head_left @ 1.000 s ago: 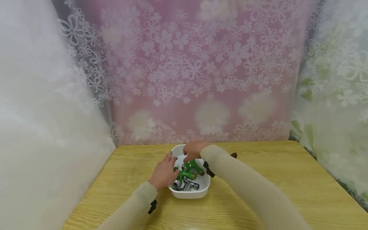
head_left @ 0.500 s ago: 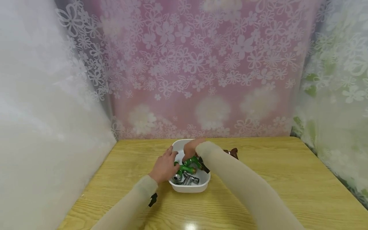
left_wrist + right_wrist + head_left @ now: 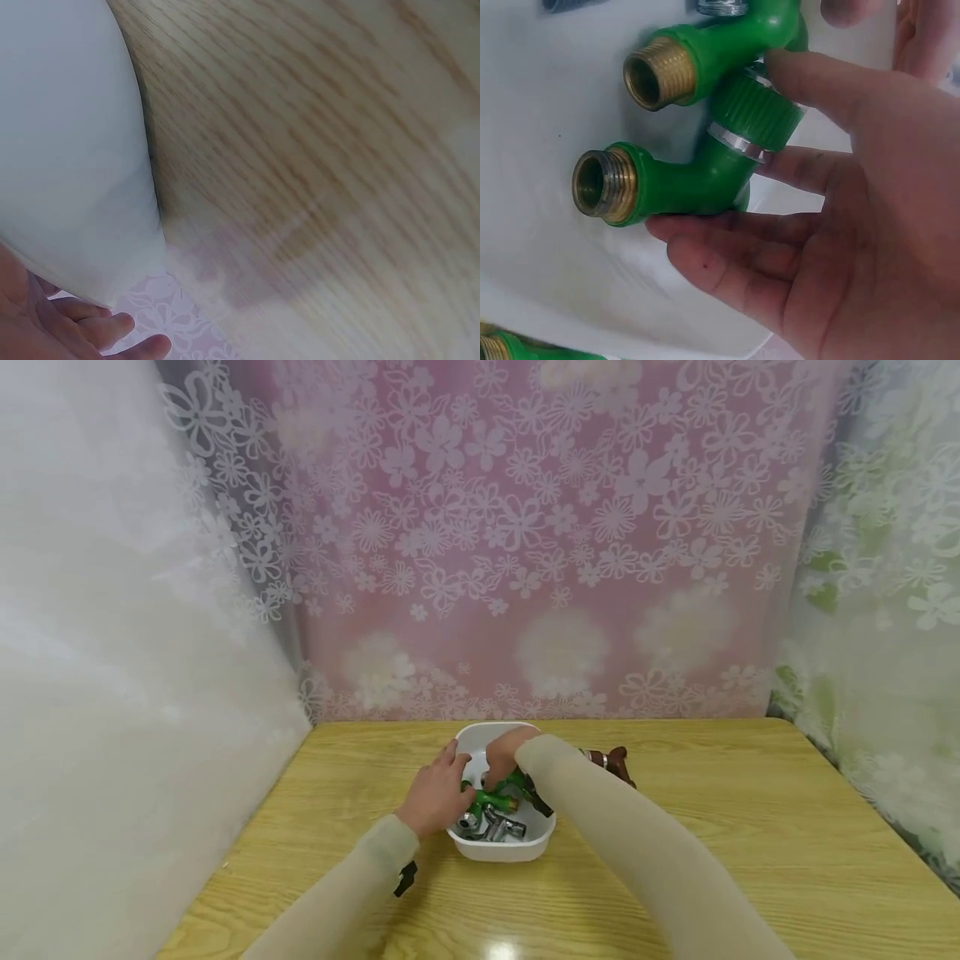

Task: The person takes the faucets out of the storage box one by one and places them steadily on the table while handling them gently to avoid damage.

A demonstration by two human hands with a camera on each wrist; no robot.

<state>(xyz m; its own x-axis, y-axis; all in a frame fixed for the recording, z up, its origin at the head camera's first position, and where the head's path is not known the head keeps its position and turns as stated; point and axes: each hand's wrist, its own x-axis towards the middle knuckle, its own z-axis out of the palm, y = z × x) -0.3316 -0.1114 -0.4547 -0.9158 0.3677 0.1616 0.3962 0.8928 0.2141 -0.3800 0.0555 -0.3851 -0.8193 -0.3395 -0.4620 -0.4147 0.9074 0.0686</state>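
Note:
A white basin (image 3: 501,852) on the table holds several taps. In the right wrist view, my right hand (image 3: 840,202) has its thumb on the ribbed collar of a green tap (image 3: 694,184) with a brass threaded end, fingers curled beneath it. Against it lies a second green tap (image 3: 727,45), its brass thread facing the same way. My left hand (image 3: 437,792) rests on the basin's left rim, fingers fairly straight and thumb over the inside. Beside that thumb is a green tap (image 3: 497,802), and chrome taps (image 3: 501,828) lie at the near end.
Right of the basin, a brown-ended piece (image 3: 617,764) lies on the wooden table (image 3: 360,760), partly behind the right sleeve. Green parts (image 3: 547,351) show outside the basin wall. A pink flowered curtain (image 3: 525,568) hangs behind the table, with pale sheets at both sides.
My right hand has gone lower into the basin, down to the green taps. The left hand stays on the rim. More of the brown-ended piece shows as the view shifts slightly.

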